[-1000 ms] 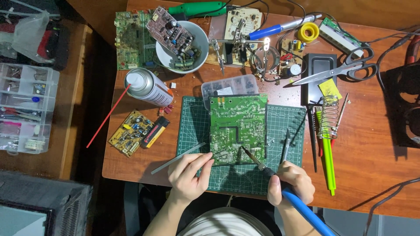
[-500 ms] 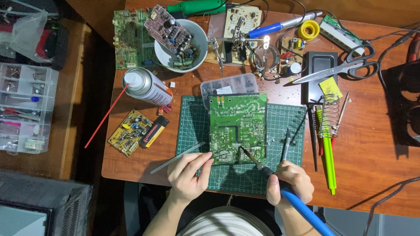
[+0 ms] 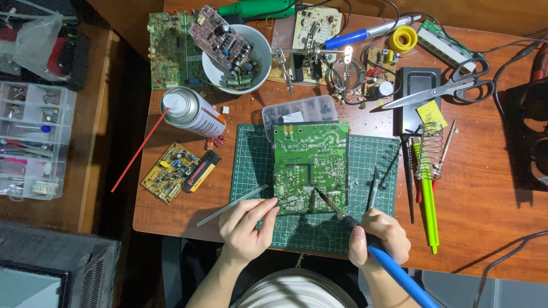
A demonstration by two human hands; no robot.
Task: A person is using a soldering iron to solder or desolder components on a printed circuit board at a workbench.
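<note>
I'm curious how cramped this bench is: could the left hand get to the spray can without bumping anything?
Probably yes. The left hand holds tweezers at the green circuit board, and the spray can lies up and to its left. Between them is mostly bare table; only a yellow board lies nearby.

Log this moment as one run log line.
left hand: holds tweezers | right hand: holds soldering iron | tips on green circuit board

Just one view for me: the head cam looks straight down on the wooden workbench (image 3: 491,211) from fairly high, wide enough to catch the green cutting mat (image 3: 251,171) and floor at left.
</note>
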